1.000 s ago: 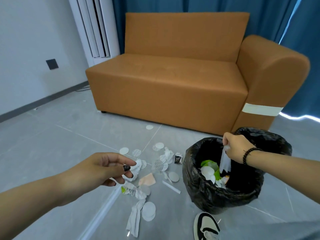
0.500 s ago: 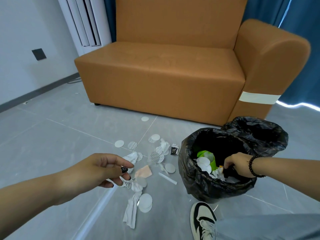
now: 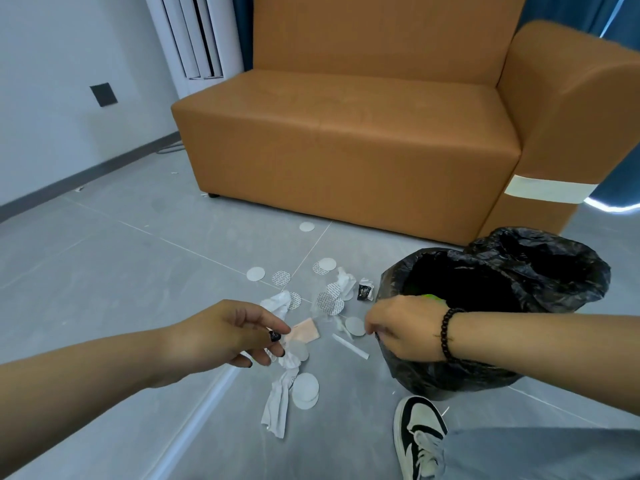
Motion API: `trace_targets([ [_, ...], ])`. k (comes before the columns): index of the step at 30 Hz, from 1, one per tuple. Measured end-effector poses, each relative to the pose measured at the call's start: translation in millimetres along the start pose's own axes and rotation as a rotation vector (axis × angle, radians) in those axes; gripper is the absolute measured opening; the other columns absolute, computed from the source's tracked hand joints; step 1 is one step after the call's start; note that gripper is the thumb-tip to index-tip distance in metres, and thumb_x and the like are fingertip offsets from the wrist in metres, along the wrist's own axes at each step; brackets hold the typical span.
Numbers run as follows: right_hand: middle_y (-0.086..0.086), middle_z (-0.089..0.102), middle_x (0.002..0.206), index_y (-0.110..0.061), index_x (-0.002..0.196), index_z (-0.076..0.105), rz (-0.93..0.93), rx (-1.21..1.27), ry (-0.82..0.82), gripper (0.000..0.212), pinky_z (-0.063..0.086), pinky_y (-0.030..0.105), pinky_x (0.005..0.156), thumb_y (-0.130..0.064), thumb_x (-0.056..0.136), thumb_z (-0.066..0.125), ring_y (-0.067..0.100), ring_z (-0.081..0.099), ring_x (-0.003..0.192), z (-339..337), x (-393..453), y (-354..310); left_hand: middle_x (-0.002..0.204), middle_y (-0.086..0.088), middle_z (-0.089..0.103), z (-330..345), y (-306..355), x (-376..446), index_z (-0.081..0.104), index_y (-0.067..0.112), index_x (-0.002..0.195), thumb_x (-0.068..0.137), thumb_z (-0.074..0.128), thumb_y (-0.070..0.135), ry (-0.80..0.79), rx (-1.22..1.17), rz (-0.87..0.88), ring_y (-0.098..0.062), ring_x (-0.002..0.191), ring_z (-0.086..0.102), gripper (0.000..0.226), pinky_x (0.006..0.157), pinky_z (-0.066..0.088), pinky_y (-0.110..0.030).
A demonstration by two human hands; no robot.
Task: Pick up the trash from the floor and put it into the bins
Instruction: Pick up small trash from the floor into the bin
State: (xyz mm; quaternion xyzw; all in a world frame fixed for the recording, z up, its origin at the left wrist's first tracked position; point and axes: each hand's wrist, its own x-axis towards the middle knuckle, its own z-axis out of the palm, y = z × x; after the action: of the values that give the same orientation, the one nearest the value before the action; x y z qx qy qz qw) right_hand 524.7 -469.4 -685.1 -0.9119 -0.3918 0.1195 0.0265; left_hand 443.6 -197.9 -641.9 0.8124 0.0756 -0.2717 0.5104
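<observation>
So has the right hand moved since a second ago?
Yes. The right hand was over the bin, dropping paper in; it is now out past the left rim, by the floor trash.

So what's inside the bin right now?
Mostly hidden. The bin has a black liner, and its inside reads as dark shadow. Only a bit of green trash shows just above the right hand, which covers the near rim and whatever lies below it.
</observation>
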Motion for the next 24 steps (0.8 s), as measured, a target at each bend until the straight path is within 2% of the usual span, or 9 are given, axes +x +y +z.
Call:
trace_targets([
  [3,0.001,0.058,0.107,-0.018,0.105,0.059,-0.151,-0.281,-0.091,0.024,0.049,0.038,0.084,-0.021,0.090,0.040,0.027,0.058,0.097,5.5,21.5,-10.0,0.091,0.000,0.075,1.2,-16.8,4.7,0.067,0.016,0.106,0.094,0.049,0.005,-0.025,0.054,-0.053,-0.007,0.073,0.066,0.024,0.064,0.049,-0.017],
  [9,0.008,0.059,0.105,-0.013,0.099,0.054,-0.039,-0.271,-0.173,0.017,0.051,0.037,0.076,-0.017,0.090,0.040,0.030,0.059,0.090,34.3,77.1,-15.7,0.090,0.003,0.073,2.5,-67.3,28.9,0.061,0.016,0.109,0.093,0.051,0.011,-0.072,0.173,-0.154,-0.008,0.071,0.066,0.020,0.066,0.046,-0.020],
  [13,0.009,0.058,0.105,-0.009,0.101,0.058,-0.029,-0.312,-0.349,0.019,0.044,0.033,0.066,-0.013,0.091,0.043,0.028,0.060,0.088,82.8,92.8,-21.5,0.088,0.003,0.071,-6.7,-98.1,58.5,0.059,0.016,0.110,0.092,0.049,0.009,-0.055,0.277,-0.188,-0.005,0.067,0.066,0.022,0.065,0.046,-0.022],
  [15,0.009,0.060,0.103,-0.008,0.099,0.061,-0.044,-0.357,-0.445,0.018,0.046,0.034,0.065,-0.012,0.090,0.046,0.028,0.061,0.086,105.8,95.8,-25.2,0.085,0.006,0.070,-8.0,-116.7,72.0,0.058,0.017,0.109,0.092,0.048,0.009,-0.058,0.339,-0.220,-0.004,0.065,0.066,0.022,0.063,0.048,-0.019],
  [18,0.010,0.060,0.104,-0.008,0.098,0.060,-0.008,-0.308,-0.494,0.015,0.047,0.034,0.066,-0.012,0.090,0.049,0.029,0.062,0.089,130.6,105.0,-26.5,0.082,0.008,0.068,-1.0,-142.5,93.1,0.057,0.017,0.111,0.090,0.046,0.008,-0.090,0.376,-0.259,-0.005,0.067,0.066,0.025,0.071,0.052,-0.021],
  [20,0.010,0.060,0.105,-0.008,0.097,0.060,0.036,-0.243,-0.509,0.013,0.044,0.033,0.065,-0.012,0.090,0.049,0.030,0.062,0.091,144.1,114.5,-26.3,0.084,0.008,0.067,11.2,-156.6,111.0,0.056,0.015,0.112,0.088,0.046,0.005,-0.129,0.368,-0.262,-0.008,0.072,0.065,0.028,0.069,0.051,-0.019],
  [22,0.010,0.060,0.101,-0.010,0.091,0.058,0.089,-0.159,-0.513,0.010,0.043,0.031,0.063,-0.013,0.090,0.049,0.028,0.061,0.085,161.9,124.1,-23.0,0.097,0.003,0.068,27.9,-168.7,129.7,0.056,0.014,0.117,0.089,0.050,0.007,-0.141,0.394,-0.255,-0.008,0.076,0.061,0.030,0.069,0.049,-0.016],
  [24,0.007,0.058,0.095,-0.012,0.085,0.053,0.160,-0.053,-0.496,0.008,0.044,0.030,0.062,-0.015,0.091,0.049,0.024,0.057,0.076,178.9,134.1,-19.3,0.111,-0.006,0.067,42.3,-181.4,149.5,0.057,0.012,0.118,0.089,0.054,0.010,-0.099,0.340,-0.258,-0.013,0.083,0.060,0.030,0.075,0.052,-0.020],
])
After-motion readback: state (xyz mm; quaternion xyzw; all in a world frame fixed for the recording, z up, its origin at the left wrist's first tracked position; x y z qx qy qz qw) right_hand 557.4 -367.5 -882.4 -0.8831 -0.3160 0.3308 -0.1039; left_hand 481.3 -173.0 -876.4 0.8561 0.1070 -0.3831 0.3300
